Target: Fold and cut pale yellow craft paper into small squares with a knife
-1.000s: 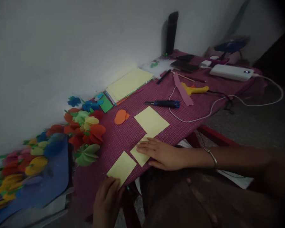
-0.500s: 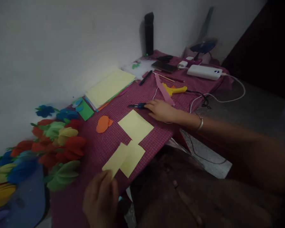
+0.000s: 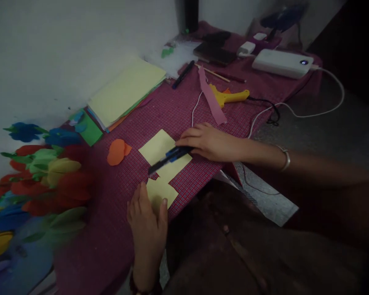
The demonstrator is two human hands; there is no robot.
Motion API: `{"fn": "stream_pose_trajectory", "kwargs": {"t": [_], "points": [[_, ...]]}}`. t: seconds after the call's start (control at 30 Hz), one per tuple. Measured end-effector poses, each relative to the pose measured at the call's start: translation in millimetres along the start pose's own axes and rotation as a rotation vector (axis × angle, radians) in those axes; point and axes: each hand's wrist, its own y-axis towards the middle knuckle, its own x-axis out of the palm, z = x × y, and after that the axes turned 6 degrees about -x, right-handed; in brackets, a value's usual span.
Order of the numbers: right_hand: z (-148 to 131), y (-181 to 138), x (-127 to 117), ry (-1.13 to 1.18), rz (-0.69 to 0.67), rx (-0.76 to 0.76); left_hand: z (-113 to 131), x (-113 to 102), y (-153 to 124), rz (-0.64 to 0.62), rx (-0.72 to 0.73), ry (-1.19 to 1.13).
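Observation:
My right hand (image 3: 210, 141) is closed on a pair of blue-handled scissors (image 3: 167, 159), holding them low over a large pale yellow paper square (image 3: 160, 149) on the checked red cloth (image 3: 178, 114). My left hand (image 3: 147, 221) lies with fingers stretched out on a smaller stack of yellow paper pieces (image 3: 160, 191) near the table's front edge. An orange paper cut-out (image 3: 117, 151) lies left of the large square.
A heap of coloured paper flowers (image 3: 46, 172) fills the left. A stack of coloured sheets (image 3: 126, 92) lies by the wall. Farther back lie a yellow glue gun (image 3: 230, 96), a pink strip (image 3: 211, 100), a pen (image 3: 183, 74), a white power bank (image 3: 283, 63) and cables.
My right hand took the scissors from farther back and brought them toward me over the yellow square. My left hand set the small yellow pieces together and now presses on them.

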Motion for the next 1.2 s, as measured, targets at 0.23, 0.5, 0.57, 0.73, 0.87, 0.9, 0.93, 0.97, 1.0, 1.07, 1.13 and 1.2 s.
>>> {"fn": "stream_pose_trajectory", "kwargs": {"t": [0.23,0.5,0.57,0.73,0.87,0.9,0.93,0.97,1.0,1.07,1.13,1.2], "points": [[-13,-39,12,0.065,-0.071,0.011,2,11,-3,-0.010,0.002,0.002],[-11,-51,4,0.122,-0.085,0.072,4,11,-3,-0.004,0.052,0.036],[-11,-53,4,0.121,-0.089,0.072,5,11,-3,-0.030,0.060,0.046],[-10,-53,4,0.116,-0.098,0.064,7,12,-4,-0.085,0.086,0.157],[-11,-52,3,0.128,-0.112,0.041,8,13,-4,-0.118,0.087,0.188],[-12,-51,3,0.132,-0.122,0.036,8,13,-4,-0.118,0.085,0.182],[-13,-51,2,0.137,-0.132,0.030,8,13,-4,-0.116,0.082,0.172],[-13,-50,2,0.141,-0.139,0.022,8,13,-4,-0.113,0.081,0.159],[-14,-49,3,0.147,-0.142,0.011,8,13,-4,-0.111,0.082,0.143],[-14,-46,5,0.158,-0.130,-0.021,8,12,-5,-0.111,0.088,0.118],[-13,-43,7,0.172,-0.106,-0.068,8,10,-4,-0.120,0.090,0.124],[-11,-39,9,0.182,-0.089,-0.110,7,5,-2,-0.145,0.111,0.163]]}}
